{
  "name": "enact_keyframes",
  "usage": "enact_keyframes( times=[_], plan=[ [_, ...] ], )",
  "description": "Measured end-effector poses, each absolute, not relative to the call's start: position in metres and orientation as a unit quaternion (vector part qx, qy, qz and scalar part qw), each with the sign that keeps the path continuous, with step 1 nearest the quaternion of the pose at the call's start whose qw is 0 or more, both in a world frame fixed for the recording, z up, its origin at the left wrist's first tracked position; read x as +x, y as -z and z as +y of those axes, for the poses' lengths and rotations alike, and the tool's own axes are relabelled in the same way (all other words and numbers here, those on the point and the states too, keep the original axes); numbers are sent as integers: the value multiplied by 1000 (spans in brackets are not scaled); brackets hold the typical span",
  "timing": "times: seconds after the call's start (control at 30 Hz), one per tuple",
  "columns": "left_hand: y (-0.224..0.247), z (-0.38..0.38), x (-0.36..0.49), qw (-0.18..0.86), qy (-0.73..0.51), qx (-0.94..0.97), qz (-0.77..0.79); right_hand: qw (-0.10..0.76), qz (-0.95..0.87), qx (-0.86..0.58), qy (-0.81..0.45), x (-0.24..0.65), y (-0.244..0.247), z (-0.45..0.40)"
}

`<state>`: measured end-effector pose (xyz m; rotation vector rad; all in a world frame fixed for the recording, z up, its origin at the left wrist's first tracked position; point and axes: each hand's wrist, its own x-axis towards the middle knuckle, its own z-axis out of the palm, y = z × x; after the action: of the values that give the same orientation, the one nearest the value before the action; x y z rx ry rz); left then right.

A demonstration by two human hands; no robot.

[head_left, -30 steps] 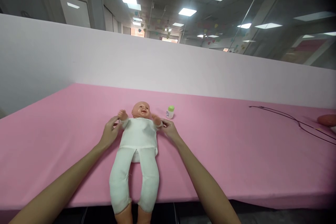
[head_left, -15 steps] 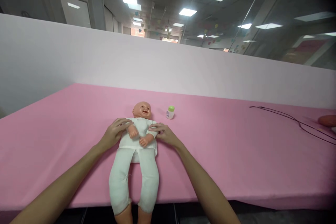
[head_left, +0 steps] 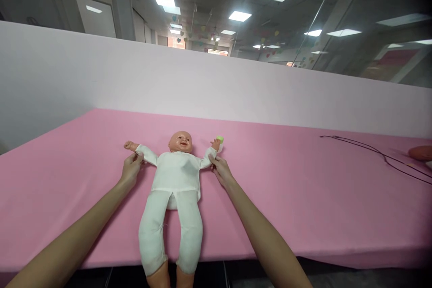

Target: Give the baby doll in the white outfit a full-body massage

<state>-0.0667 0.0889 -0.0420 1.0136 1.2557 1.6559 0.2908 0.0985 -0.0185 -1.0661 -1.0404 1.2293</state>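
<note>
Pink cloth (head_left: 290, 198) lies under the doll (head_left: 175, 175), which rests on its back, its long axis running straight away from us, head far, feet over the near edge, arms spread wide. Our left hand (head_left: 131, 170) pinches the sleeve (head_left: 146, 154) on its side between fingers and thumb, nearly closed; our right hand (head_left: 220, 171) pinches the other sleeve (head_left: 205, 159) likewise. The doll's body lies between them, neither hand clearly nearer. Just behind the doll's raised hand on our right stands a small bottle (head_left: 220, 145) with a green cap.
</note>
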Motion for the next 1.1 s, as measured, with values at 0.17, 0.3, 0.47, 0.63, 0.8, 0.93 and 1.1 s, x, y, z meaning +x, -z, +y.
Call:
enact_keyframes(
  times=[0.17, 0.3, 0.47, 0.63, 0.8, 0.93, 1.1],
  plan=[
    [27, 77, -57, 279, -606, 586, 459, 507, -572, -403, -503, 286, 6, 88],
    [21, 67, -50, 139, -479, 790, 357, 397, -728, -331, -450, 279, -5, 75],
    [23, 67, -49, 128, -459, 805, 352, 395, -728, -333, -451, 276, -7, 72],
    [31, 80, -57, 291, -608, 578, 461, 504, -578, -404, -499, 280, 3, 83],
    [41, 89, -68, 403, -652, 415, 490, 555, -460, -454, -524, 292, 20, 98],
    [31, 81, -59, 332, -623, 535, 464, 517, -545, -415, -513, 289, 13, 92],
    [18, 65, -43, 203, -500, 759, 364, 391, -731, -326, -454, 275, -4, 74]
  ],
)
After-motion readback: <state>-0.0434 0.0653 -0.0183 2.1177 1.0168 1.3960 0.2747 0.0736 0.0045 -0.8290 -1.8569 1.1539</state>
